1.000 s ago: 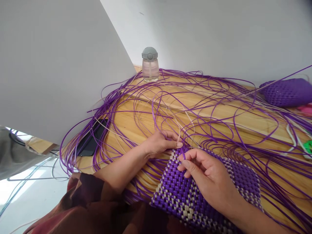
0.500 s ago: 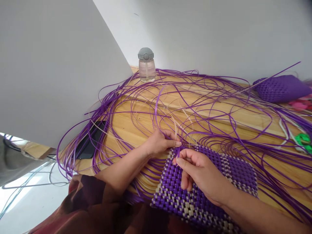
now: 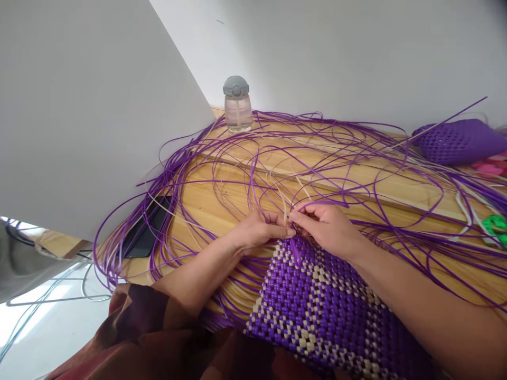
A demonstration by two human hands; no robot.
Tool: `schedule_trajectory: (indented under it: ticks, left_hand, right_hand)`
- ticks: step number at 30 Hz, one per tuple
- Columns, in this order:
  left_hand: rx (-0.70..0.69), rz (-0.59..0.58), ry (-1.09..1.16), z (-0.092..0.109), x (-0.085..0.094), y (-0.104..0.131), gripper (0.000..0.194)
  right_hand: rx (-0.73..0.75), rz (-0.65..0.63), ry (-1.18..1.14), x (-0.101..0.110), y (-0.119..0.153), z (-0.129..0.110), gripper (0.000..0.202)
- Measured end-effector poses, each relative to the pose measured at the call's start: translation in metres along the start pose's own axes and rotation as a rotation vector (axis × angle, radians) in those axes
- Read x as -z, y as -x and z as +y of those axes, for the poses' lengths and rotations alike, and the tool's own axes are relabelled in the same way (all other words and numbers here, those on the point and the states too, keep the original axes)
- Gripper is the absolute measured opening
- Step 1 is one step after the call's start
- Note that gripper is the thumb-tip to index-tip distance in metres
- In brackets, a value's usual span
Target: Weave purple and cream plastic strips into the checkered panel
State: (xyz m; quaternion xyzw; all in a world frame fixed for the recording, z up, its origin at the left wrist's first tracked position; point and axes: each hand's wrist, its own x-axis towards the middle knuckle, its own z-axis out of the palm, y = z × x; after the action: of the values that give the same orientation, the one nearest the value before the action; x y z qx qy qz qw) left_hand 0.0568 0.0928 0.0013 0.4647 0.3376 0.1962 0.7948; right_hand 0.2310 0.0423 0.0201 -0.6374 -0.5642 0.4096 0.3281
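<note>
Left hand (image 3: pixel 259 232): thumb and index closed in a narrow pinch at the upper left corner of the purple-and-cream woven panel (image 3: pixel 328 311), where the strips come out. A cream strip (image 3: pixel 284 203) stands up right by those fingertips; can't tell exactly which strands I have in that pinch.

Right hand (image 3: pixel 327 227): just beside the left, centre of frame, thumb and index pinched on a purple strip (image 3: pixel 328 202) that arcs back over my knuckles. Rest of the fingers curled in, partly hidden.

Panel sits lower centre to lower right, slanted, checked weave, right forearm across its right part. Short purple loop (image 3: pixel 296 253) lies on its face just below the fingertips.

Around it: loose purple strands (image 3: pixel 178 163) fan over the wooden table (image 3: pixel 202 203) from lower left, round the top, to the right edge. Clear bottle with grey lid (image 3: pixel 237 105) upright, upper centre, by the wall. Dark phone (image 3: pixel 144 232) left of centre, partly under strands. Purple woven piece (image 3: pixel 459 141) upper right, pink item (image 3: pixel 489 168) beside it, green item (image 3: pixel 497 227) below, at the right edge.
</note>
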Motion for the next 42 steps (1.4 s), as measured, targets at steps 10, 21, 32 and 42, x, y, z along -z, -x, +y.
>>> schedule_trajectory:
  ticks: [10, 21, 32, 42]
  left_hand:
    - [0.022, -0.054, 0.05, -0.005, 0.002, -0.003, 0.038]
    - [-0.062, -0.022, -0.1, -0.012, -0.001, -0.001, 0.034]
    - [0.067, -0.123, -0.334, 0.004, 0.019, -0.001, 0.045]
    - [-0.163, -0.027, -0.546, -0.002, 0.015, 0.0, 0.014]
  right_hand:
    - [-0.042, 0.592, 0.024, 0.043, -0.089, 0.03, 0.027]
    - [-0.071, 0.588, 0.304, 0.045, -0.102, 0.039, 0.028]
    - [0.248, 0.227, 0.629, 0.032, -0.014, -0.004, 0.033]
    - [0.277, -0.032, 0.258, -0.021, 0.009, -0.024, 0.009]
